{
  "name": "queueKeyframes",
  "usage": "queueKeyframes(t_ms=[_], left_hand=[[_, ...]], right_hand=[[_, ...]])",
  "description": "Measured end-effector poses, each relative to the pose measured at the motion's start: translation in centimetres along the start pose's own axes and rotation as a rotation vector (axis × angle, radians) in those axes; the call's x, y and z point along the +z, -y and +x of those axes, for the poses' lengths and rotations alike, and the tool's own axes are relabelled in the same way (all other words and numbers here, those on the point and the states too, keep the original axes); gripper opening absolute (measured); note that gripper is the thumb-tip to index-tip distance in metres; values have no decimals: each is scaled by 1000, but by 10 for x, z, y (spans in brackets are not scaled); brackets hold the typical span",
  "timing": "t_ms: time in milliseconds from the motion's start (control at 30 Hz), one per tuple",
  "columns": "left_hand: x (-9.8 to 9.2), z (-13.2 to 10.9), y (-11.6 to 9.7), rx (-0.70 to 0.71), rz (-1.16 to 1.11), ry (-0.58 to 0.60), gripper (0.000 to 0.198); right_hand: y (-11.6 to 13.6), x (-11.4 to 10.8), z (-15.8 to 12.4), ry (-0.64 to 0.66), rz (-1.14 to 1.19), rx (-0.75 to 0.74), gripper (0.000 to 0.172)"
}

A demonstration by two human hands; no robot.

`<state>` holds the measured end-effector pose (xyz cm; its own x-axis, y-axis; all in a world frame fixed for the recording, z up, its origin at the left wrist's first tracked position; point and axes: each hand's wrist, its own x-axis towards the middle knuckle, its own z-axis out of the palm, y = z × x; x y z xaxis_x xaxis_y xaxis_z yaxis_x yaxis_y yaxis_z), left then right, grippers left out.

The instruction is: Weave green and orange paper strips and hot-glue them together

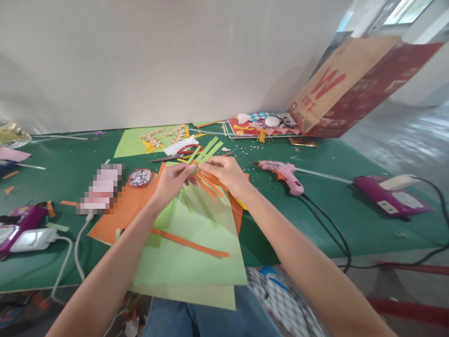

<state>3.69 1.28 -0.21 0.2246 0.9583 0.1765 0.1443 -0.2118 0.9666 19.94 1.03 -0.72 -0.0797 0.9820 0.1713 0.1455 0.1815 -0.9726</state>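
Observation:
My left hand [172, 180] and my right hand [224, 171] meet over the middle of the green table [315, 206]. Both pinch a bundle of thin paper strips [205, 161], green ones fanning up and away, orange ones slanting down to the right. Beneath the hands lie light green paper sheets [192, 262] that hang over the table's near edge, on top of an orange sheet [122, 210]. One loose orange strip [191, 243] rests across the green sheet.
A pink glue gun [284, 174] with a black cord lies right of my hands. Red-handled scissors [185, 150] and a round tin of googly eyes [139, 177] sit behind. Purple power strips [389, 199] [21, 229], a cardboard box [351, 89] and craft pieces [259, 124] line the edges.

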Motion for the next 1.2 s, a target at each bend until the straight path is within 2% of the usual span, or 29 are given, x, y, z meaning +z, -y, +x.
queueKeyframes(t_ms=[133, 367, 667, 900, 1200], left_hand=[[0, 0, 0, 4, 5, 12, 51], [1, -1, -2, 20, 38, -72, 41], [0, -2, 1, 67, 76, -56, 30], [1, -3, 3, 26, 74, -62, 25], [1, -1, 3, 12, 29, -159, 32]], right_hand=[[-2, 1, 1, -19, -23, -13, 28], [-3, 2, 2, -40, -74, -45, 28], [-4, 1, 3, -38, -86, -44, 26], [-3, 1, 2, -28, -95, -39, 24], [-1, -1, 0, -11, -85, -41, 19]])
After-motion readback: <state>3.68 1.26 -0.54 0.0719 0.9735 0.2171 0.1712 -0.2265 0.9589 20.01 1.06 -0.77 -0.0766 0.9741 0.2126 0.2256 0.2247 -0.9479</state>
